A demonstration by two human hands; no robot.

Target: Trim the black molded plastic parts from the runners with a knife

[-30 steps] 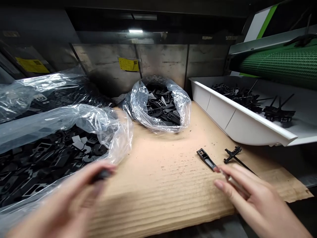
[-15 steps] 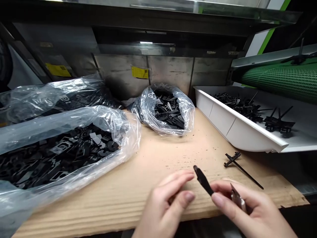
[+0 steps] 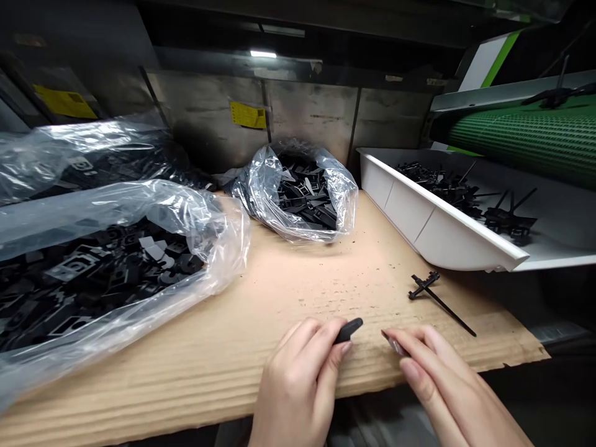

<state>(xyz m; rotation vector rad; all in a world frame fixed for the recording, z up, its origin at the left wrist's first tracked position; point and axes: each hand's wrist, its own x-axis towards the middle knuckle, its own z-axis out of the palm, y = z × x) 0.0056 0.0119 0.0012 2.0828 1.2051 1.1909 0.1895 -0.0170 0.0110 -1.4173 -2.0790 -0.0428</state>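
Note:
Pinched in my left hand [image 3: 300, 375] is a black plastic part [image 3: 349, 330], its rounded end sticking out to the right past the fingertips. My right hand [image 3: 444, 379] is closed on a small metal blade [image 3: 395, 343], whose dark pointed tip faces the black part across a narrow gap. The rest of the blade is hidden by the fingers. Both hands hover over the front edge of the cardboard-topped table [image 3: 298, 285]. Beyond my right hand a black cross-shaped plastic piece with a long thin stem [image 3: 440, 301] lies on the cardboard.
A large clear bag [image 3: 228, 248] of black parts lies open on the left, another bag [image 3: 93, 146] behind it. A smaller open bag [image 3: 347, 208] stands at the back. On the right, a white tray [image 3: 400, 211] holds black stemmed pieces below a green conveyor belt [image 3: 521, 136].
The black part has passed from my right hand to my left. In my right hand the blade now points forward and left between the fingertips. The view has shifted slightly.

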